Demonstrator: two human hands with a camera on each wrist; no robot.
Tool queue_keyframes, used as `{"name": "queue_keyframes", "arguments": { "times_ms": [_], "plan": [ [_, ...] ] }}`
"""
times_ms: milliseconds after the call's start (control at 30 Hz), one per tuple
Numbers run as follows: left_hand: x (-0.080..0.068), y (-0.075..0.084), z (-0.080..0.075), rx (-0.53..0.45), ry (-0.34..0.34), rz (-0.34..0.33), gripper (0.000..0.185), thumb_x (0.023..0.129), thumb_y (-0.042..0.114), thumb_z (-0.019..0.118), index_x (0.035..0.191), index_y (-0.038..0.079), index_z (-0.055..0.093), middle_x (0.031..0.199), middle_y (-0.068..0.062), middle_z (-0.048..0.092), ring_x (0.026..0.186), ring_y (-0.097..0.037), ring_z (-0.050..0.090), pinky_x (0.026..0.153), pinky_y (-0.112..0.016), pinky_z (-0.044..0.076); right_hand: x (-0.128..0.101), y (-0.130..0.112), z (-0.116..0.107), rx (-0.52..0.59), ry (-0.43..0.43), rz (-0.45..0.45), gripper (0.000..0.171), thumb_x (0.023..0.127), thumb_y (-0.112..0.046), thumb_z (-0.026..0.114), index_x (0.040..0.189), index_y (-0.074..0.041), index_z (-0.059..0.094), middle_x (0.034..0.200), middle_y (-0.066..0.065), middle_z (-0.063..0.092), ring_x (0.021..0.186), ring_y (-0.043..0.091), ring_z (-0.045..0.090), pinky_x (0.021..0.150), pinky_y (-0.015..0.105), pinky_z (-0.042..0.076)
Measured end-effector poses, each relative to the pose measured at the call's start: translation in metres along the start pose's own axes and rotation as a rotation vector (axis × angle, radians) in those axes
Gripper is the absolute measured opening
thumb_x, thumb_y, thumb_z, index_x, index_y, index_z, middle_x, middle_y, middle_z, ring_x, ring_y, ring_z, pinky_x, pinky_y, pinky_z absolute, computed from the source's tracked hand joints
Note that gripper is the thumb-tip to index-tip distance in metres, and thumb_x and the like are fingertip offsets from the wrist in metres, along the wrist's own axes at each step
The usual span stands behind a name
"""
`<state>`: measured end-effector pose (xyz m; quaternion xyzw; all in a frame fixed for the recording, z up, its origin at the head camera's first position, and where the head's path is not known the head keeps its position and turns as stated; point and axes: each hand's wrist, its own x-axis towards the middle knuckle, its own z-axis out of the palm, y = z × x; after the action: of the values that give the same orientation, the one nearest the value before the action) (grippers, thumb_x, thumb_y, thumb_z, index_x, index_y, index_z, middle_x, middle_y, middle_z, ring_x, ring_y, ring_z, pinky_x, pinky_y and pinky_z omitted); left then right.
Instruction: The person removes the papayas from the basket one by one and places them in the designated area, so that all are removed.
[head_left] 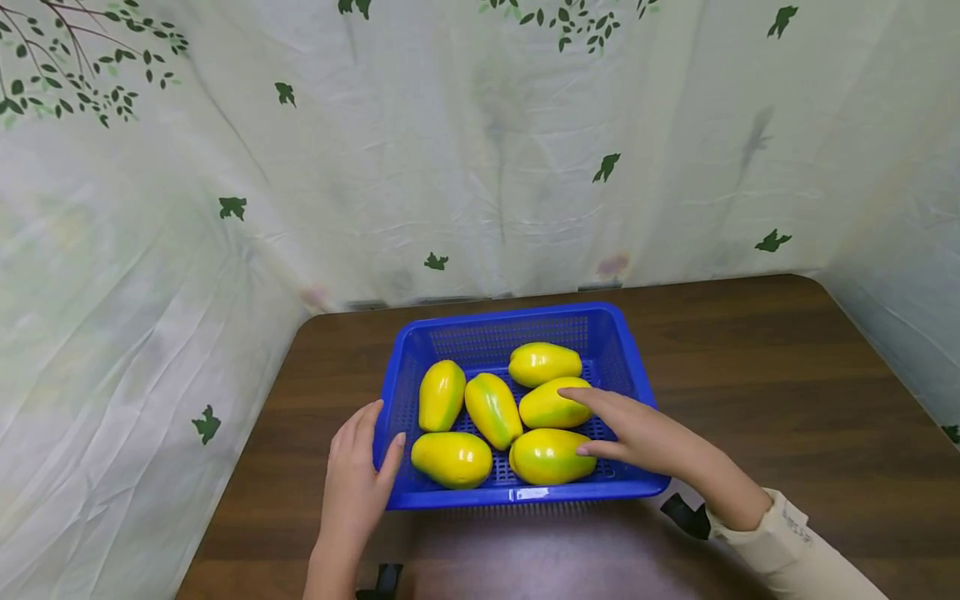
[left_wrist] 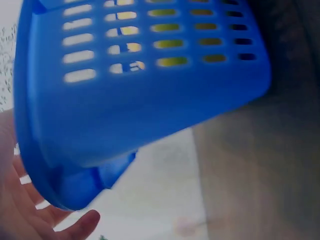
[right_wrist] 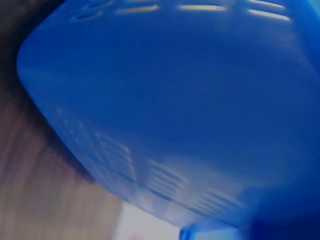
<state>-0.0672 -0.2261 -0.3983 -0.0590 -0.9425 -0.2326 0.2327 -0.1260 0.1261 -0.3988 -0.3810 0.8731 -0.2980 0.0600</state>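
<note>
Reaching into blue perforated plastic basket (head_left: 420, 350): my right hand (head_left: 645, 433), fingers spread, touches two yellow-green plastic papayas (head_left: 551, 406); left hand (head_left: 356, 475) flat, steadying the basket's rim. Next, I judge: curl round one.

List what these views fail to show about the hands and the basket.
- Head view: whether the right hand touches the fruit beneath its fingers.
- Right wrist view: the hand is out of frame; the blurred basket wall fills it.
- Left wrist view: the left hand is cut off by the edge, and the fruit shows only through the basket slots.
</note>
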Motion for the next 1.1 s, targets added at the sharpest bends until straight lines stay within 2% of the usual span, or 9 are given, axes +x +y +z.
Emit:
{"name": "queue_keyframes", "arguments": {
  "times_ms": [233, 367, 567, 667, 767, 833, 933, 1100],
  "plan": [
    [-0.008, -0.010, 0.007, -0.084, -0.052, -0.226, 0.048, 0.088, 0.021, 0.058, 0.129, 0.001, 0.043, 0.126, -0.020, 0.042, 0.111, -0.037, 0.040, 0.088, -0.054, 0.035, 0.009, 0.000, 0.006, 0.061, -0.049, 0.010, 0.060, 0.085, -0.027, 0.062, 0.135, -0.007, 0.036, 0.132, 0.009, 0.043, 0.119, 0.024, 0.040, 0.095, 0.043, 0.034],
    [-0.011, -0.013, 0.009, -0.175, -0.081, -0.346, 0.046, 0.091, 0.024, 0.053, 0.129, 0.001, 0.041, 0.122, -0.021, 0.045, 0.107, -0.034, 0.046, 0.086, -0.051, 0.039, 0.015, 0.000, 0.008, 0.089, -0.095, 0.027, 0.058, 0.085, -0.023, 0.062, 0.134, -0.006, 0.037, 0.131, 0.009, 0.044, 0.116, 0.022, 0.044, 0.093, 0.041, 0.036],
    [-0.014, -0.016, 0.013, -0.333, -0.073, -0.438, 0.041, 0.092, 0.023, 0.051, 0.128, 0.003, 0.044, 0.121, -0.020, 0.050, 0.105, -0.032, 0.051, 0.087, -0.047, 0.040, 0.022, 0.001, 0.011, 0.100, -0.150, 0.033, 0.054, 0.084, -0.019, 0.063, 0.132, -0.004, 0.041, 0.128, 0.011, 0.047, 0.112, 0.023, 0.048, 0.091, 0.040, 0.038],
    [-0.016, -0.017, 0.014, -0.433, -0.078, -0.500, 0.040, 0.093, 0.024, 0.049, 0.129, 0.007, 0.044, 0.120, -0.018, 0.052, 0.105, -0.027, 0.052, 0.087, -0.037, 0.042, 0.025, 0.001, 0.013, 0.109, -0.181, 0.021, 0.053, 0.084, -0.017, 0.063, 0.130, -0.002, 0.042, 0.127, 0.011, 0.047, 0.113, 0.023, 0.047, 0.091, 0.040, 0.037],
    [-0.016, -0.016, 0.014, -0.534, -0.083, -0.565, 0.038, 0.095, 0.024, 0.046, 0.130, 0.011, 0.042, 0.116, -0.016, 0.054, 0.099, -0.024, 0.053, 0.081, -0.024, 0.044, 0.027, 0.003, 0.016, 0.134, -0.215, 0.019, 0.052, 0.083, -0.017, 0.064, 0.129, -0.002, 0.044, 0.127, 0.009, 0.047, 0.114, 0.022, 0.044, 0.093, 0.039, 0.036],
    [-0.017, -0.016, 0.014, -0.589, -0.081, -0.604, 0.037, 0.095, 0.024, 0.045, 0.131, 0.014, 0.042, 0.108, -0.016, 0.055, 0.091, -0.023, 0.052, 0.073, -0.021, 0.045, 0.028, 0.003, 0.017, 0.148, -0.233, 0.022, 0.052, 0.083, -0.016, 0.065, 0.129, -0.002, 0.044, 0.127, 0.008, 0.047, 0.115, 0.021, 0.043, 0.094, 0.039, 0.035],
    [-0.017, -0.015, 0.015, -0.623, -0.075, -0.639, 0.036, 0.095, 0.023, 0.045, 0.131, 0.016, 0.043, 0.100, -0.017, 0.056, 0.080, -0.023, 0.051, 0.063, -0.023, 0.045, 0.029, 0.005, 0.019, 0.143, -0.246, 0.025, 0.053, 0.082, -0.017, 0.066, 0.128, -0.003, 0.045, 0.127, 0.007, 0.048, 0.116, 0.020, 0.042, 0.094, 0.038, 0.034],
    [-0.018, -0.016, 0.017, -0.633, -0.059, -0.658, 0.035, 0.095, 0.021, 0.044, 0.130, 0.018, 0.043, 0.094, -0.016, 0.055, 0.074, -0.021, 0.050, 0.057, -0.024, 0.044, 0.030, 0.006, 0.021, 0.115, -0.244, 0.001, 0.052, 0.081, -0.017, 0.067, 0.126, -0.002, 0.047, 0.125, 0.008, 0.049, 0.115, 0.022, 0.044, 0.094, 0.038, 0.035]
  ]
}}
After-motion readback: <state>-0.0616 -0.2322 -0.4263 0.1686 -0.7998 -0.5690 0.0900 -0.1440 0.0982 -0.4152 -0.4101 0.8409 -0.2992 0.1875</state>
